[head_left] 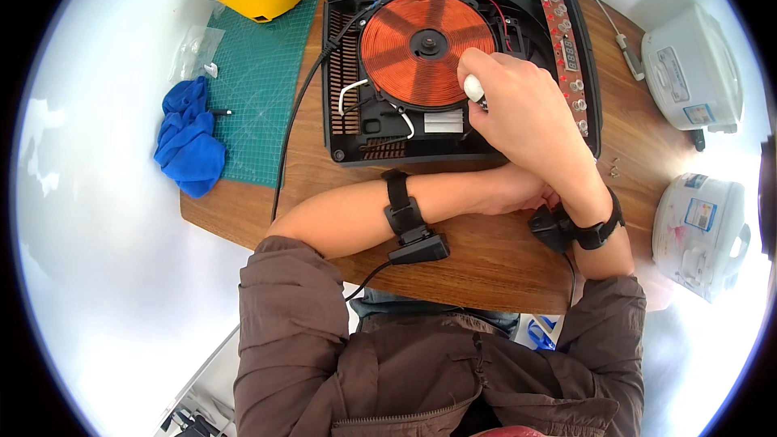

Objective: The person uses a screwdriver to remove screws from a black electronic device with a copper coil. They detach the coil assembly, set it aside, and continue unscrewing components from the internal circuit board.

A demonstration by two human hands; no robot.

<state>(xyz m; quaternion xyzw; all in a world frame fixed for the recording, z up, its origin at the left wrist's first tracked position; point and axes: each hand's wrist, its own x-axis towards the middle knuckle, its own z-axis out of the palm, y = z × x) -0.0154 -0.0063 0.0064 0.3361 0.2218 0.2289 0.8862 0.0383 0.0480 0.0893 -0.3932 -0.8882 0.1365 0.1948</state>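
The right hand (pixel 522 97) is wrapped round a white-ended handle (pixel 472 87), whose visible end slants out of the fist leftward and away from the person; the other end is hidden. The left hand (pixel 522 188) lies partly covered by the right wrist, over the wooden table (pixel 477 275), and I can't tell whether it grips anything. The right is nearer the round copper coil (pixel 429 73), just left of and beyond that fist, inside an uncovered black housing (pixel 589 57). The housing's long axis runs left to right, its lit red board (pixel 564 53) at the right end.
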